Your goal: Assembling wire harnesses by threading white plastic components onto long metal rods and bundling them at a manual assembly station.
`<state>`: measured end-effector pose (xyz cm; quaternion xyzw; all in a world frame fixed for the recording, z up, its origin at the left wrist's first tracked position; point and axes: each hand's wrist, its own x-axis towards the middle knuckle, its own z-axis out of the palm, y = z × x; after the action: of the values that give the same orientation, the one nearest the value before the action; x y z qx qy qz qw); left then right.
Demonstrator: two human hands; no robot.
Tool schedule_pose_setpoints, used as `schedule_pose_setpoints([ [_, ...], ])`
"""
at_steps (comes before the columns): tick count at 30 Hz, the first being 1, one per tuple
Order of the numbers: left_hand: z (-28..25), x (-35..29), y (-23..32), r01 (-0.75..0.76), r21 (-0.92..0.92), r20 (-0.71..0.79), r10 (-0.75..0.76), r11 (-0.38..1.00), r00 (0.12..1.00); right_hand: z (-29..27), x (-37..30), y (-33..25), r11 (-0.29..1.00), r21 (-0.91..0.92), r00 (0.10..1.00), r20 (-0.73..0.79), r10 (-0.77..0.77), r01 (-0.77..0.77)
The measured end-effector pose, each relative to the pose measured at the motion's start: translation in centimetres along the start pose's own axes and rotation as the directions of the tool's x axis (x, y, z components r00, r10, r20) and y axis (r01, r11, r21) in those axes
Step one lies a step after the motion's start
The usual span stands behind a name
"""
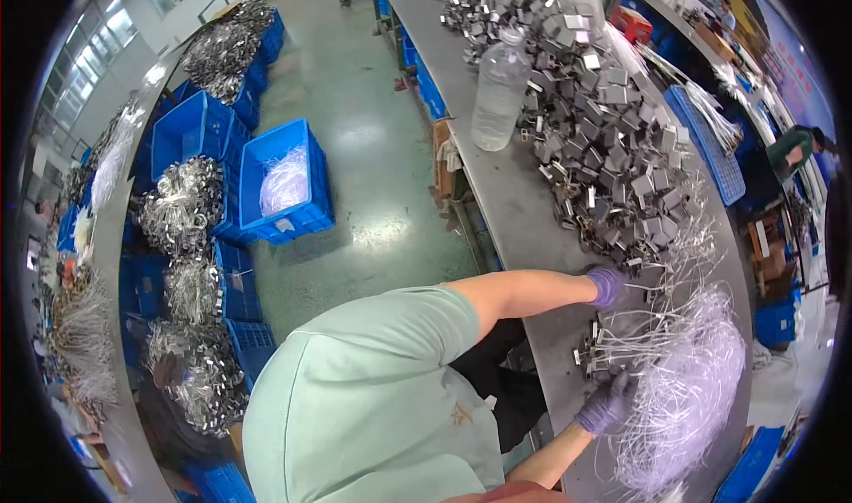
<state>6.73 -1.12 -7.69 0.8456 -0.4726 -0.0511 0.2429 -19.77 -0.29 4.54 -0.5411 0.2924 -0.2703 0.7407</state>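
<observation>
A bundle of pale wires [692,388] lies on the grey table [519,201]. The gloved right hand [605,403] is at its edge; the gloved left hand [607,287] is near heaped metal blocks [612,139]. Whether either hand's fingers grasp anything cannot be told.

A clear bottle [500,99] stands upright; a blue crate [318,185] sits on green floor [355,179].

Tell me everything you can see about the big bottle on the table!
The bottle is see-through and colourless, and looks like plastic. Its wide body narrows to a short neck. I can't tell if it's capped or how full it is. It stands upright on the grey table, right beside the heap of grey blocks. Neither the left hand nor the right hand touches it.
</observation>
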Motion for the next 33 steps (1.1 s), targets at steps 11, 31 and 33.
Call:
schedule_pose_setpoints([
  [11,-11.6,-22.5,-6.8,0.076,-0.577,-0.046,-0.125,0.813,0.991,6.8,10.7,13.4,0.855,0.261,0.89,0.218,0.401,-0.449],
  [31,-15.3,-43.0,-15.4,0.785,-0.536,0.328,-0.78,0.31,0.532,8.8,8.1,2.3,0.981,0.153,0.969,-0.195,0.149,-0.12],
  [33,-15.4,-42.7,-15.4,0.767,-0.554,0.306,-0.778,0.323,0.549,8.1,8.3,3.2,0.984,0.133,0.975,-0.173,0.141,-0.119],
])
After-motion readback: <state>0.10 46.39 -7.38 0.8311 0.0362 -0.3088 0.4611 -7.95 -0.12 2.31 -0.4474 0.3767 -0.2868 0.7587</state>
